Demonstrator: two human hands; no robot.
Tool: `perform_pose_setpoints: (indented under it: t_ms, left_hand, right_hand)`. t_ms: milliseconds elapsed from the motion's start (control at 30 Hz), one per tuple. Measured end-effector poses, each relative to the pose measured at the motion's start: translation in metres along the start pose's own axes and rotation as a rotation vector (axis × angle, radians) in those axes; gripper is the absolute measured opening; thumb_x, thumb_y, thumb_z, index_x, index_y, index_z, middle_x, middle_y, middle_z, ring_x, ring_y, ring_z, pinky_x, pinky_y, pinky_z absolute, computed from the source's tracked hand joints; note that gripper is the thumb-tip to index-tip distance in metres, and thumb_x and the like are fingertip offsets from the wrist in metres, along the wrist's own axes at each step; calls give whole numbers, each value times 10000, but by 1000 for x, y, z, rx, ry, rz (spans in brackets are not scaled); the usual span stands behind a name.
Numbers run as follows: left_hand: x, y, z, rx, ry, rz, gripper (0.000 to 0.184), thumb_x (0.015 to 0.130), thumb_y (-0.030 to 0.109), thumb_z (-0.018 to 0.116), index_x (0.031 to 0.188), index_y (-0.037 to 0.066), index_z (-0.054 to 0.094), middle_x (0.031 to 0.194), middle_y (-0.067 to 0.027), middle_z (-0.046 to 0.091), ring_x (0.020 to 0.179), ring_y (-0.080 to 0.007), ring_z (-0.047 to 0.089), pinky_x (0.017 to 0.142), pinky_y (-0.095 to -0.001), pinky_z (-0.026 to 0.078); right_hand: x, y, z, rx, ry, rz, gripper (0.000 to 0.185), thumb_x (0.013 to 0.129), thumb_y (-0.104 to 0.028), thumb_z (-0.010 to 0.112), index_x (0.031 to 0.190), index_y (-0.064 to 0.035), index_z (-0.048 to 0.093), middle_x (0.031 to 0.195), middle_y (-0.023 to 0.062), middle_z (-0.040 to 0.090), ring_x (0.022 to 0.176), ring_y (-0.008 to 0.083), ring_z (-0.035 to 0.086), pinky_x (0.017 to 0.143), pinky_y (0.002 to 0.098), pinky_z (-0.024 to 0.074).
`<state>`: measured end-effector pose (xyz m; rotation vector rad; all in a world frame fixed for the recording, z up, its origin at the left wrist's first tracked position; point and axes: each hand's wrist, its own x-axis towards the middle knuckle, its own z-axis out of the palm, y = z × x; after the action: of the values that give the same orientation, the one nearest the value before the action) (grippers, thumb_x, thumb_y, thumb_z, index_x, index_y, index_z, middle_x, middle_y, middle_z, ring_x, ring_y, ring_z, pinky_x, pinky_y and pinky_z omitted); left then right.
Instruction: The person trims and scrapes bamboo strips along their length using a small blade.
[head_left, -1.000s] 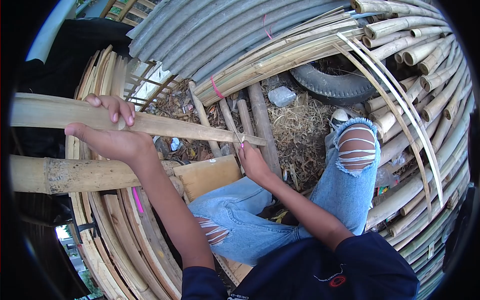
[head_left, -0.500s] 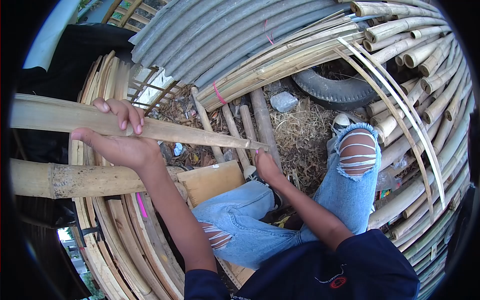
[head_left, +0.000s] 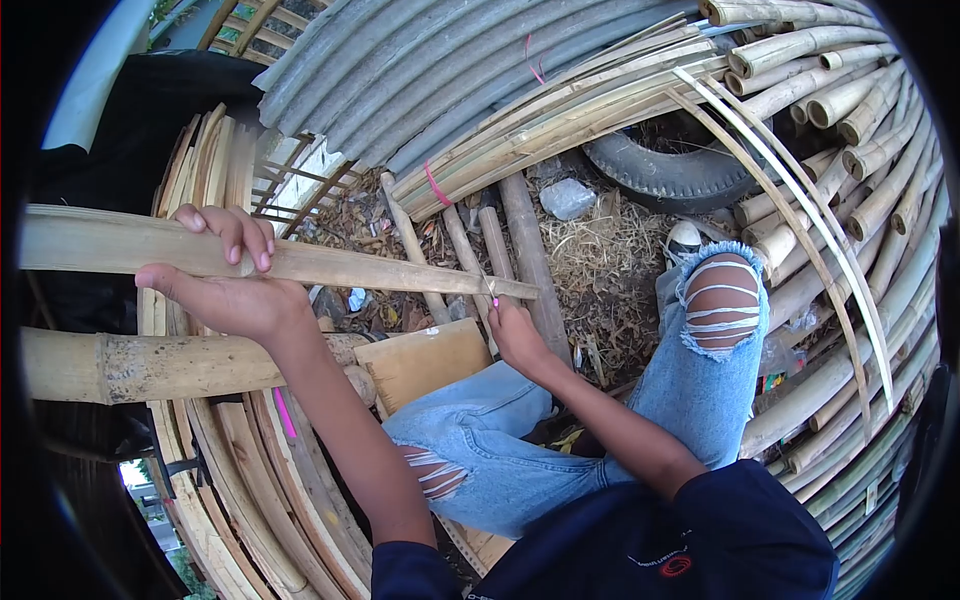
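A long flat bamboo strip point(head_left: 380, 272) runs from the left edge of the view and narrows toward its right end. My left hand point(head_left: 235, 275) is wrapped round the wide part of it from below, fingers over the top edge. Close to the narrow end is my right hand point(head_left: 515, 330), closed on a small knife point(head_left: 490, 287) with a pink part showing; its blade touches the strip. Most of the handle is hidden in my fingers. Under the strip, a thick bamboo pole point(head_left: 180, 367) lies level on the left.
Stacked split bamboo point(head_left: 270, 490) is at the lower left. A tied bundle of strips point(head_left: 560, 120) lies by corrugated sheets point(head_left: 430, 75). A tyre point(head_left: 670, 175) and bamboo poles point(head_left: 850, 160) are at the right. A tan board point(head_left: 425, 358) sits near my knee.
My right hand with the knife went right to the strip's tip, then came back left along it. My left hand keeps its hold; the strip sits slightly lower in view.
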<state>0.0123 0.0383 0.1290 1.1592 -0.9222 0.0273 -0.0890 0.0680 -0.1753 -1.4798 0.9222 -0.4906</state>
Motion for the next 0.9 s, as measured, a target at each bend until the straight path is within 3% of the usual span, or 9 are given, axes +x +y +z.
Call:
perform_pose_setpoints:
  t_ms: [67,167,367,500,633,733,900]
  left_hand:
    - [0,0,-1,-16,-7,-6,624,817,700,284,819,87,398,506,10,295,395,-81,297,388,-184,259]
    - [-3,2,3,-4,-8,8,626,815,703,283,822,88,398,512,10,300,397,-81,296,388,-180,257]
    - [3,-2,-5,7,37,-11,637,810,713,272,821,89,397,518,7,303,396,-83,289,384,-179,237]
    - [7,-1,0,4,39,28,637,844,684,215,799,82,418,517,4,319,386,-80,279,368,-184,261]
    - [8,-5,-11,34,55,-10,637,820,707,241,814,90,399,525,2,303,408,-87,282,386,-188,225]
    - [3,-2,-14,45,42,-5,626,836,689,227,807,89,402,521,-1,297,408,-95,280,393,-199,238]
    - [11,-7,-14,87,116,-4,640,848,683,196,787,86,421,508,4,311,374,-85,263,389,-188,255]
  right_hand:
    - [-4,-24,-11,-46,-44,-60,237,901,-169,374,885,57,443,785,333,538,821,492,506,694,545,373]
    - [7,31,-9,-89,-65,20,242,897,-173,365,885,55,446,783,330,537,827,492,503,711,543,371]
    - [-3,-13,-10,-75,-55,-89,254,890,-164,372,869,74,459,773,321,542,818,488,513,672,526,392]
    - [12,32,-17,-92,-81,36,261,887,-167,388,854,82,461,768,329,535,811,491,512,673,521,391]
    - [-2,-8,-11,-93,-76,-85,250,883,-163,408,849,76,472,765,324,547,804,474,539,663,535,389]
    - [6,32,-11,-202,-91,-9,250,883,-163,411,855,77,472,767,327,544,809,482,528,668,534,394]
    - [8,34,0,-162,-135,-131,220,869,-123,405,820,76,483,768,325,544,795,472,539,654,527,408]
